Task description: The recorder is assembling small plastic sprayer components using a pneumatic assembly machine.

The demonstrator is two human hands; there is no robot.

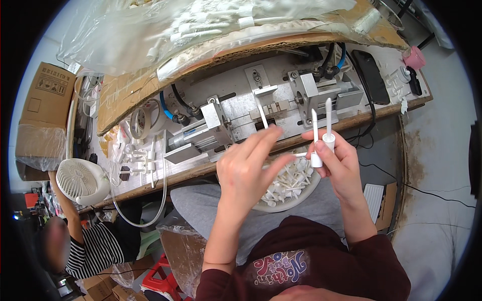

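My right hand (336, 160) is closed on two white applicator wands (329, 118), their caps between thumb and fingers and their stems pointing up. My left hand (246, 170) is over the bench's front edge, back of the hand up, thumb and fingers apart, palm hidden. Just past its fingertips another white wand (262, 111) slants across the small metal fixture (275, 108); whether the fingers touch it cannot be made out. Metal clamp blocks with cylinders flank the fixture, one at left (201, 133) and one at right (319, 95). Below both hands, a white basin (281, 206) in my lap holds many small white pieces.
A cardboard sheet (130, 100) with a clear bag of white wands overhangs the bench's back. Loose white parts (145, 160), a tape roll (140, 123) and a white fan (83, 181) are at left. A phone (369, 75) lies at right. Another person in striped sleeves (103, 251) is at lower left.
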